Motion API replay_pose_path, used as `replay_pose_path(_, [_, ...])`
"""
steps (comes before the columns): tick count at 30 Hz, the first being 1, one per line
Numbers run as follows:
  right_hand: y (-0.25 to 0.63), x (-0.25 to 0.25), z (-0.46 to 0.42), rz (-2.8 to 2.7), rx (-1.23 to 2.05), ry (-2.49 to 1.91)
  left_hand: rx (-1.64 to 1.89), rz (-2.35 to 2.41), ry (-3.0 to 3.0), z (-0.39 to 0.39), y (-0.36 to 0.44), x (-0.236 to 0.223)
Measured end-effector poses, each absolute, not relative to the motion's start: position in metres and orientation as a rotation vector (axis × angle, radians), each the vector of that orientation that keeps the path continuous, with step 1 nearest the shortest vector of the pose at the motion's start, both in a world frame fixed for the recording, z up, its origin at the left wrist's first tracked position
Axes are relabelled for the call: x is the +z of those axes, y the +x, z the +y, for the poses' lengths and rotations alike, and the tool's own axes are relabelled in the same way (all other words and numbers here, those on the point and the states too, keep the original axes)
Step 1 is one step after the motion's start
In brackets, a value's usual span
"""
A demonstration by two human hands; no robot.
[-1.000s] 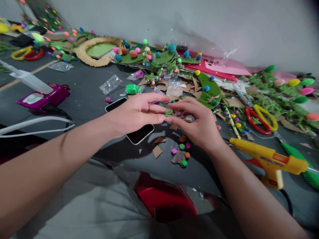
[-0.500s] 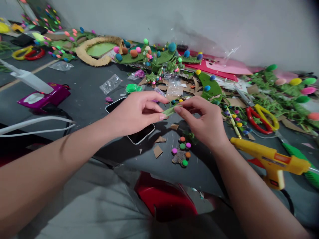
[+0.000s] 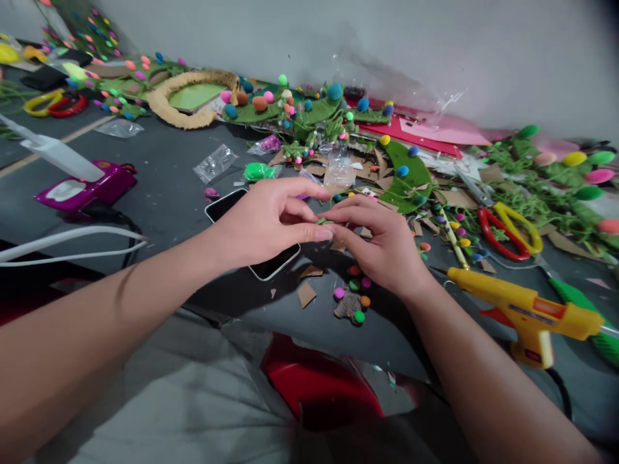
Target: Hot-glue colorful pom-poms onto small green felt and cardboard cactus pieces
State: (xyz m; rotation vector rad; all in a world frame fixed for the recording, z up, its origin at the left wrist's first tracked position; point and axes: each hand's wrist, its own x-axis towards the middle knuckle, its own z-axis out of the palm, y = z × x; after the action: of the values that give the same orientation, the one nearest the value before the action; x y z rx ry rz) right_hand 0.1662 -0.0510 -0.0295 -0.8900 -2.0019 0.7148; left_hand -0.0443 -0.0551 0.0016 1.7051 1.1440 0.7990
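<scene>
Between my fingertips is a small green strip, mostly covered by the fingers; its exact kind does not show. My left hand pinches it from the left, thumb under the forefinger. From the other side my right hand closes on it, its fingertips meeting those of the left. Under the left hand lies a phone with a dark screen. Just below the right hand rests a small grey wound-cord piece ringed with coloured pompoms. Cardboard scraps lie beside it.
On the right are a yellow glue gun and red-yellow scissors. A purple power adapter with a white charger stands left. Green felt pieces with pompoms, plastic bags and a tan ring line the back.
My right hand has moved left and slightly down, bringing its fingertips against the left ones. Less of the green strip shows now. The left hand has barely moved.
</scene>
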Motion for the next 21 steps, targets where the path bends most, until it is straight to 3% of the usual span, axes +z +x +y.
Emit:
replay_pose_path(8, [0.175,-0.025,-0.047,-1.718,0.714,-1.063,0.77,1.102,1.625,-0.059,-0.043,-0.004])
replay_pose_path(16, [0.165,-0.029,-0.05,-1.917,0.818,-0.932,0.805,1.059,1.554,-0.06,-0.04,-0.002])
replay_pose_path(21, [0.167,-0.028,-0.047,-1.768,0.796,-1.02,0.76,1.112,1.633,-0.059,-0.041,-0.001])
